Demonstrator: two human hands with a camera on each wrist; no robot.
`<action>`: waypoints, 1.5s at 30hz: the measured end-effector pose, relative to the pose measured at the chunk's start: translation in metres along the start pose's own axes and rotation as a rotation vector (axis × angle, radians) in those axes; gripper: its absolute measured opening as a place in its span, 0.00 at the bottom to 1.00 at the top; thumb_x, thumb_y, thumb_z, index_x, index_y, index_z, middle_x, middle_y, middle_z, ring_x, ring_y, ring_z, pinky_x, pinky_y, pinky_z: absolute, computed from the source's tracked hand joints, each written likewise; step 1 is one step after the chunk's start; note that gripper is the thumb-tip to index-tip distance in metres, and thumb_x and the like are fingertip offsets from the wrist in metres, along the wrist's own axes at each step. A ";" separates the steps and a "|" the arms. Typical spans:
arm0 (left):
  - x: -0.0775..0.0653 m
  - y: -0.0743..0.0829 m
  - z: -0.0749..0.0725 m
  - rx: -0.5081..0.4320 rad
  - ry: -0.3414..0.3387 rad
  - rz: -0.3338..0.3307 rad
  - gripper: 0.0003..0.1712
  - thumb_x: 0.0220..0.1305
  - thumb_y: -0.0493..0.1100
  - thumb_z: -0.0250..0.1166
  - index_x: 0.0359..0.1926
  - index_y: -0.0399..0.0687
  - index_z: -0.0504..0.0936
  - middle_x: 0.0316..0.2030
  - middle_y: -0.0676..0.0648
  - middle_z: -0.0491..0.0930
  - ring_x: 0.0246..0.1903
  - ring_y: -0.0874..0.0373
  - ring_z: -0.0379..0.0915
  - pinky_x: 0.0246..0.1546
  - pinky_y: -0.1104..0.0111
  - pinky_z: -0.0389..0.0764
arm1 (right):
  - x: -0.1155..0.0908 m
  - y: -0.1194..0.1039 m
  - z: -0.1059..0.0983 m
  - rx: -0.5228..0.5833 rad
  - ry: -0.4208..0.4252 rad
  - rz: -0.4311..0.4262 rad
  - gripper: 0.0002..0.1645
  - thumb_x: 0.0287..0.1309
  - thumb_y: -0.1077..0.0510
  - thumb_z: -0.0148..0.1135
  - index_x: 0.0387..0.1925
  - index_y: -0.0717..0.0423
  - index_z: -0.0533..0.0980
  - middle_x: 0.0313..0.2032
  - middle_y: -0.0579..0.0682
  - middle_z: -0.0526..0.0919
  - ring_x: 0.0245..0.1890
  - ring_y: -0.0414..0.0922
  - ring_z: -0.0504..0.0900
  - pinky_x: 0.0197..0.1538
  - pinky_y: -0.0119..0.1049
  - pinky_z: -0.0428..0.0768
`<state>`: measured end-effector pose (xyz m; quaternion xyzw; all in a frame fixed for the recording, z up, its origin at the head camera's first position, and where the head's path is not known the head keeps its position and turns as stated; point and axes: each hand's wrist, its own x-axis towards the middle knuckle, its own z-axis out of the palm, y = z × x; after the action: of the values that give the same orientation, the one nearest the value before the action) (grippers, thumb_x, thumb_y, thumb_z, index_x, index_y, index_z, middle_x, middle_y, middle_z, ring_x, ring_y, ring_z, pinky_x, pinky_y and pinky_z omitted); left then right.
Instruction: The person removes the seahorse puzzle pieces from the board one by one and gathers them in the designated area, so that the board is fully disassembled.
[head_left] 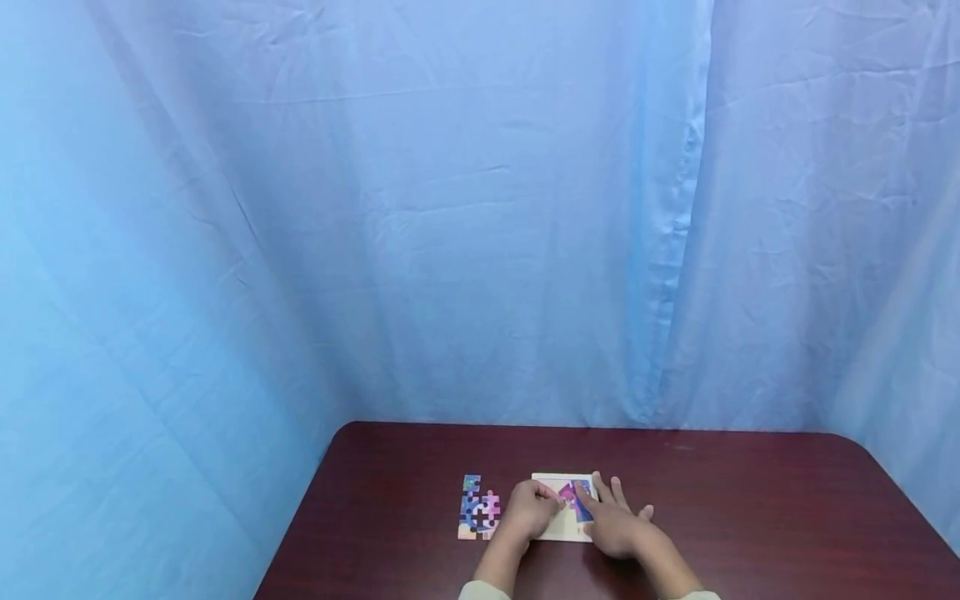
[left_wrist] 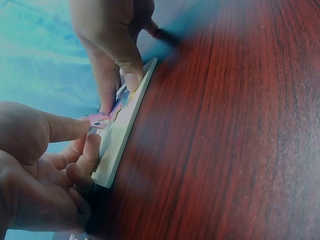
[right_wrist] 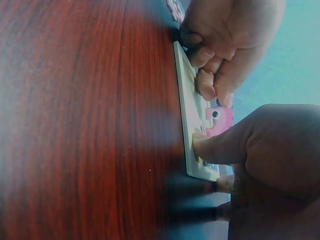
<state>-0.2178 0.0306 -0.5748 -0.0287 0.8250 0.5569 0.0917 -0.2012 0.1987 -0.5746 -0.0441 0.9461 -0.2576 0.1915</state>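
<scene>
My left hand [head_left: 531,510] pinches a pink puzzle piece [left_wrist: 99,121] with a printed eye between thumb and fingertips. The piece is tilted up over a shallow pale puzzle tray [head_left: 567,537], as the right wrist view also shows. My right hand [head_left: 618,527] lies over the tray's right side, its fingers spread and mostly straight. Its thumb [right_wrist: 215,148] presses on pieces by the tray's near edge, while the index finger reaches across the picture. Purple and blue pieces [head_left: 582,510] fill the right part of the tray, partly hidden under this hand.
Left of the tray lies a cluster of interlocked puzzle pieces [head_left: 469,505], blue and pink, close to my left wrist. Everything rests on a dark reddish-brown wooden table [head_left: 750,508]. Blue curtains [head_left: 487,250] hang behind the table and along its sides.
</scene>
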 end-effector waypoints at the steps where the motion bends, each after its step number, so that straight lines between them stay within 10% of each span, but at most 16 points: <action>1: 0.000 0.000 0.000 -0.002 -0.004 0.003 0.05 0.64 0.35 0.70 0.31 0.38 0.83 0.28 0.49 0.77 0.29 0.60 0.70 0.29 0.71 0.71 | 0.000 0.000 0.000 0.003 -0.003 0.003 0.39 0.73 0.58 0.58 0.81 0.53 0.61 0.83 0.68 0.45 0.83 0.72 0.38 0.65 0.91 0.33; 21: -0.012 -0.013 -0.008 -0.076 0.067 0.094 0.04 0.61 0.33 0.70 0.34 0.42 0.82 0.25 0.53 0.80 0.25 0.64 0.70 0.26 0.71 0.70 | 0.005 0.005 -0.001 0.019 -0.033 0.024 0.39 0.73 0.57 0.59 0.81 0.52 0.61 0.84 0.67 0.44 0.83 0.72 0.35 0.65 0.90 0.30; 30: -0.007 -0.003 -0.033 -0.001 0.097 0.113 0.05 0.65 0.37 0.71 0.40 0.42 0.85 0.29 0.52 0.86 0.29 0.64 0.76 0.32 0.67 0.76 | 0.017 0.018 0.009 0.011 -0.026 0.035 0.39 0.76 0.52 0.56 0.83 0.45 0.57 0.85 0.62 0.39 0.85 0.68 0.31 0.65 0.88 0.26; 45: 0.008 -0.019 -0.080 0.190 0.333 0.082 0.03 0.64 0.41 0.74 0.35 0.46 0.90 0.27 0.52 0.86 0.23 0.62 0.76 0.27 0.65 0.75 | 0.016 0.014 0.014 0.041 -0.025 -0.029 0.40 0.77 0.52 0.56 0.84 0.46 0.56 0.85 0.64 0.39 0.84 0.70 0.30 0.62 0.90 0.26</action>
<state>-0.2326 -0.0505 -0.5647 -0.0781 0.8781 0.4673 -0.0666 -0.2107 0.2014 -0.5987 -0.0571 0.9374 -0.2791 0.2002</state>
